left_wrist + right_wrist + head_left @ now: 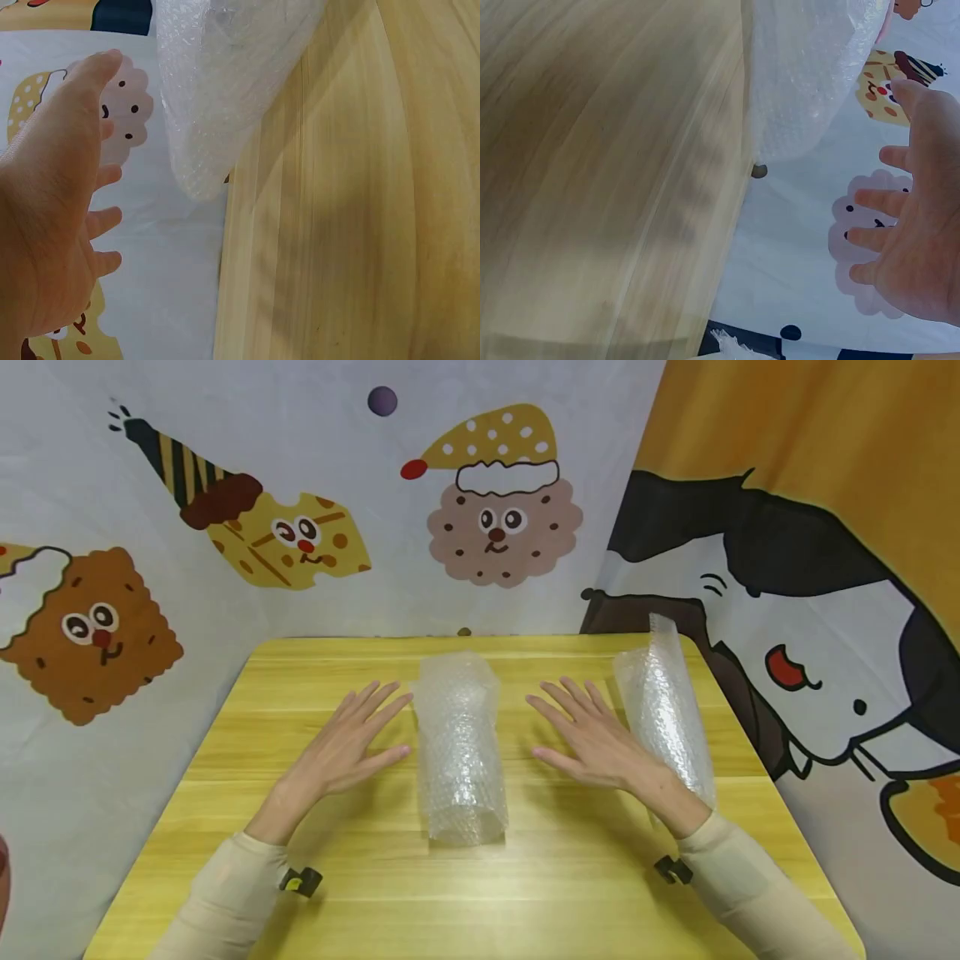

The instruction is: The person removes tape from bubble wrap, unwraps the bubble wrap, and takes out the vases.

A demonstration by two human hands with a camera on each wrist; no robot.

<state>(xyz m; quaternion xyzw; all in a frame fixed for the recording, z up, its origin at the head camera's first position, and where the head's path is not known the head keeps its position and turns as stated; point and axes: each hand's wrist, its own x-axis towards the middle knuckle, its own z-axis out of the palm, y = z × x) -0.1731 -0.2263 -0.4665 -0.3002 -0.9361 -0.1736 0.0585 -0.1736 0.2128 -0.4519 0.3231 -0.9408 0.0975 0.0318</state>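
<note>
A roll of clear bubble wrap (461, 747) lies lengthwise on the middle of the wooden table (360, 893). To its left my left hand (341, 743) hovers with fingers spread, touching nothing. My right hand (592, 739) is held the same way on the roll's right, also apart from it. In the left wrist view the bubble wrap (225, 82) is beyond my left hand (60, 187), whose fingers are extended. The right wrist view shows the wrap (810, 75) and my right hand (922, 210) with a gap between them. What the roll may contain cannot be told.
A second piece of bubble wrap (667, 718) lies at the table's right side, partly behind my right forearm. A cloth with cartoon figures (315, 610) hangs behind and beside the table. Each wrist carries a small dark device.
</note>
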